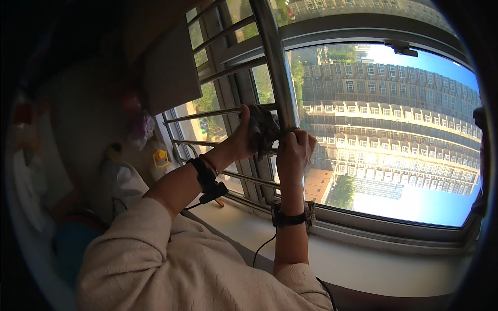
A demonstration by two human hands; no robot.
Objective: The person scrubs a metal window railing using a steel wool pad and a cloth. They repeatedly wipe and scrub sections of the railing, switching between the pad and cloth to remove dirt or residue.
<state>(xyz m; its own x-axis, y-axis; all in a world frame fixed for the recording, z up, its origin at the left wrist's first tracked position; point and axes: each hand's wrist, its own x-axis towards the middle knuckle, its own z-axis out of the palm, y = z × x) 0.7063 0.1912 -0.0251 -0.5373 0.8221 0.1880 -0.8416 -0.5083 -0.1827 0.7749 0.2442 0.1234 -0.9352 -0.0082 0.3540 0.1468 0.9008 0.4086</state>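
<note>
Head view: white windowsill (363, 262) below barred window (384, 135).

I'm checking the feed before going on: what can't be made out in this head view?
- Left hand: palm and fingers hidden behind the dark cloth.
- Right hand: fingertips curl behind the metal post, grip unclear.
- Left side of the room: dark and blurred; small yellow object unidentifiable.
- Post's base: hidden by the hands.

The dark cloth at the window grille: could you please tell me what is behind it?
Behind the dark cloth stands the thick upright metal post of the grille, with window glass and buildings beyond. The left hand and right hand grip there; the post's covered stretch cannot be seen.
</note>
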